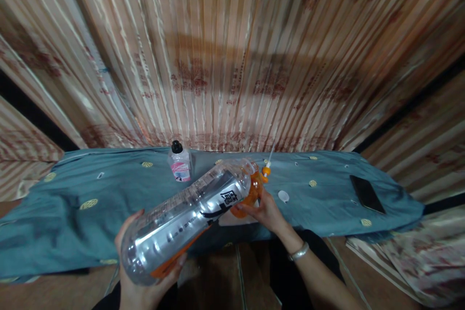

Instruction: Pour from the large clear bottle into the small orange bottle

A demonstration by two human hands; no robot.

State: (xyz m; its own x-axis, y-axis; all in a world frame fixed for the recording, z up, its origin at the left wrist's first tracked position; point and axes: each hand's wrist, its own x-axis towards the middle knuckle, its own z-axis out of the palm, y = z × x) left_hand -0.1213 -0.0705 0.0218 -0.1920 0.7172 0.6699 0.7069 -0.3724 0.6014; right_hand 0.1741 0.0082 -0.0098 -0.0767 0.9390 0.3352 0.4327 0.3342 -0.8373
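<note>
Head view, one large bottle (pixel 189 215) (tilted), two hands, left hand (pixel 143 271), right hand (pixel 263 213).

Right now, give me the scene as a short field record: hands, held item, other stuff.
left hand: grips base of bottle
right hand: fingers at bottle's orange neck end
bottle: large, clear, tilted, neck pointing away, orange liquid pooled at the neck
surface: blue cloth
small bottle: upright, black cap, pink label
phone: flat, far right
white cap: on cloth
</note>
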